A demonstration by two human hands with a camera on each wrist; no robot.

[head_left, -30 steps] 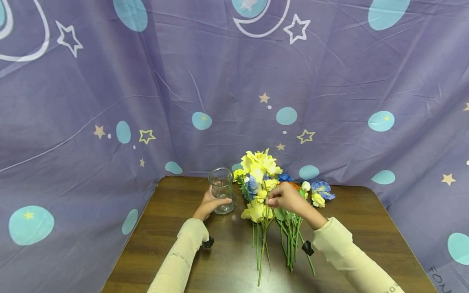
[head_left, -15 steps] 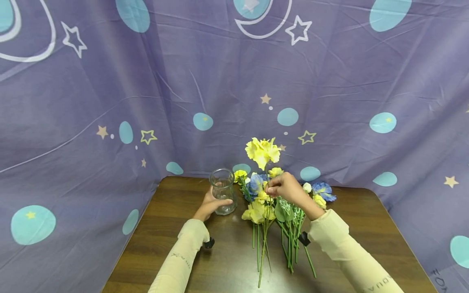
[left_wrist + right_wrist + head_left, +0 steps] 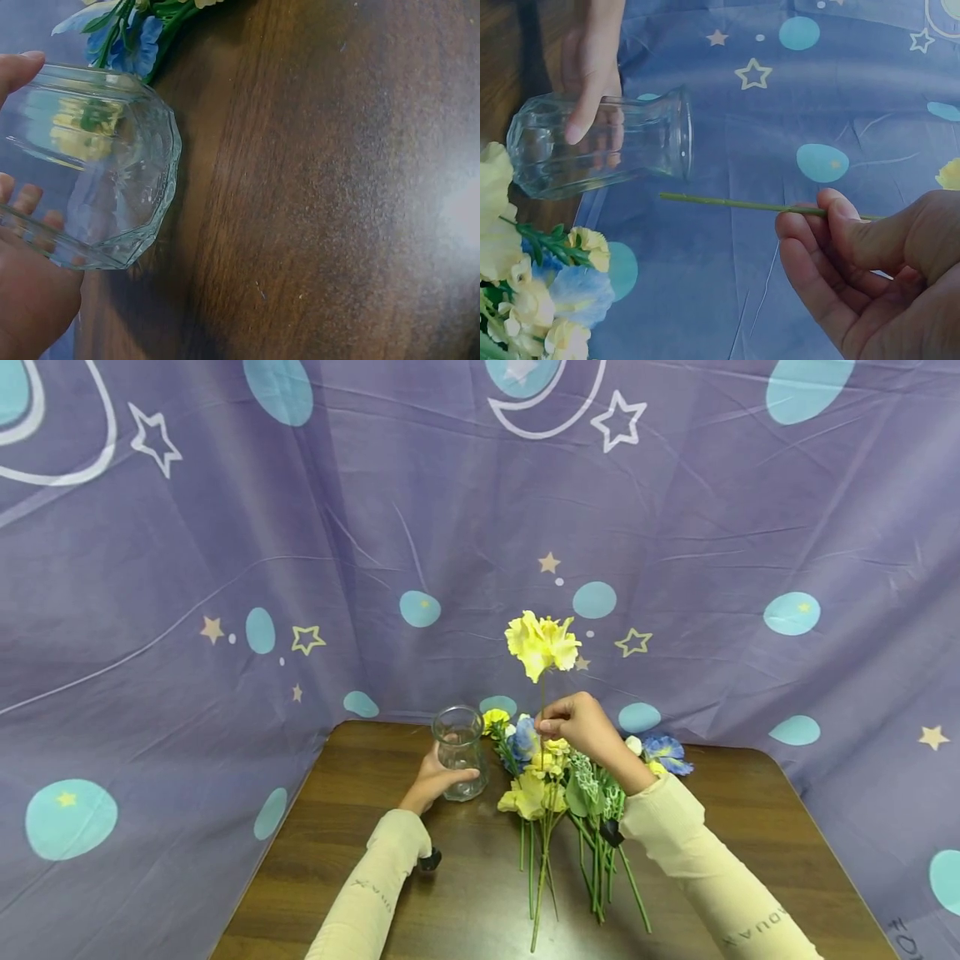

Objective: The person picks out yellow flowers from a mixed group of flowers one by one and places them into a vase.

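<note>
A clear glass vase [image 3: 467, 764] stands upright at the table's back left. My left hand [image 3: 433, 778] grips its side, with the thumb across the front; fingers [image 3: 615, 139] show through the glass in the right wrist view. My right hand [image 3: 588, 731] pinches the thin green stem [image 3: 735, 203] of a ruffled yellow flower [image 3: 542, 645] between thumb and fingertips. The bloom is held up against the curtain, above the other flowers. In the right wrist view the stem's lower end is free in the air, just beside and below the vase's mouth.
Several yellow, blue and white flowers lie right of the vase, among them a large yellow bloom [image 3: 528, 796] and a blue one [image 3: 669, 753]. Their green stems [image 3: 597, 868] point toward the table's front. A purple patterned curtain [image 3: 480, 527] hangs directly behind the brown wooden table [image 3: 337, 827].
My right hand has lifted the yellow flower up out of the pile and shifted slightly left. The left hand and the vase have stayed in place.
</note>
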